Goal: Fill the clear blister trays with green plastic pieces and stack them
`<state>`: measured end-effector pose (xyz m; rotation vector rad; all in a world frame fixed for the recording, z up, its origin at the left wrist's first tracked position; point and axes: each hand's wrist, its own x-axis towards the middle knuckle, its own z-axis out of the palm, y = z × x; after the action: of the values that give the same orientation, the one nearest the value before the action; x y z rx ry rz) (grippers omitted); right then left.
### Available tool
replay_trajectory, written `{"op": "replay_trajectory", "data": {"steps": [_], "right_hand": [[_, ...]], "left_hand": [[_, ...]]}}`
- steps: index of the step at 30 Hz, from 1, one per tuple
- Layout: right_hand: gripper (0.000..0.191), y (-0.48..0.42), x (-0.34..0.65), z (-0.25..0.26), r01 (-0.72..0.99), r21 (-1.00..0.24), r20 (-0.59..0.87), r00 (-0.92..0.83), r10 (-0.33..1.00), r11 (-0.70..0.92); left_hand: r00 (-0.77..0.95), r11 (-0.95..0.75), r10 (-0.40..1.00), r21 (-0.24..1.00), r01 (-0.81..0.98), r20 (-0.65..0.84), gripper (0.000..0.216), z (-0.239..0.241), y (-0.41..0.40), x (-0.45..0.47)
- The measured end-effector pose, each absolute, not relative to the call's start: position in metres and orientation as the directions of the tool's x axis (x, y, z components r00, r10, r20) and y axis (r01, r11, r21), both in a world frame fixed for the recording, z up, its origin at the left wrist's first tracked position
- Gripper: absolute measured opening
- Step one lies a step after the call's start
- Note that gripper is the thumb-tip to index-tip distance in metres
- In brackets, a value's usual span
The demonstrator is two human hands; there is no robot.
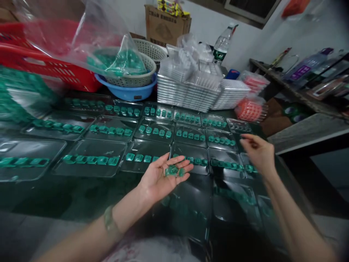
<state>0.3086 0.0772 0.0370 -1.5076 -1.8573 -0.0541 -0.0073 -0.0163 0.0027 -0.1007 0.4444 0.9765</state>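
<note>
My left hand (166, 175) is palm up, its fingers lightly curled, and cradles a few translucent green pieces (172, 170). To the right, my right hand (257, 153) hovers over the trays at the far right with fingers drawn together; whether a piece sits between them is hidden. Beneath both hands lie rows of clear plastic trays (89, 147), each carrying a line of small faceted green pieces (99, 160). A pale green bangle (109, 219) circles my left wrist.
Stacked clear trays (185, 91) stand at the back, beside a blue basin (131, 89) with a strainer of green pieces. Red baskets (71, 74) and plastic bagging fill the back left. A water bottle (222, 43) stands behind the stacks; a wooden shelf (297, 91) borders the right.
</note>
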Motion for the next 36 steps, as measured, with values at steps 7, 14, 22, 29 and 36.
{"op": "replay_trajectory", "data": {"steps": [7, 14, 22, 29, 36], "right_hand": [[0.025, -0.03, 0.158, 0.045, 0.643, -0.314, 0.312, -0.625, 0.716, 0.699], [0.017, -0.037, 0.138, 0.038, 0.636, -0.344, 0.318, -0.613, 0.723, 0.691], [0.022, -0.035, 0.137, 0.033, 0.519, -0.646, 0.287, -0.516, 0.807, 0.56], [0.019, -0.03, 0.158, 0.028, 0.11, -0.994, -0.044, -0.251, 0.967, -0.017], [0.023, 0.004, 0.226, 0.025, 0.056, -0.996, 0.072, 0.03, 0.997, 0.07]], "left_hand": [[0.454, 0.548, 0.813, 0.216, -0.808, -0.366, 0.037, 0.004, -0.022, -0.001], [0.53, 0.626, 0.743, 0.142, -0.767, -0.408, 0.036, 0.011, -0.032, 0.003], [0.47, 0.583, 0.772, 0.185, -0.791, -0.427, 0.028, 0.009, -0.035, 0.003], [0.325, 0.482, 0.872, 0.524, -0.702, -0.366, 0.015, 0.001, -0.04, -0.004], [0.316, 0.567, 0.816, 0.566, -0.598, -0.484, 0.012, 0.009, -0.035, -0.018]]}}
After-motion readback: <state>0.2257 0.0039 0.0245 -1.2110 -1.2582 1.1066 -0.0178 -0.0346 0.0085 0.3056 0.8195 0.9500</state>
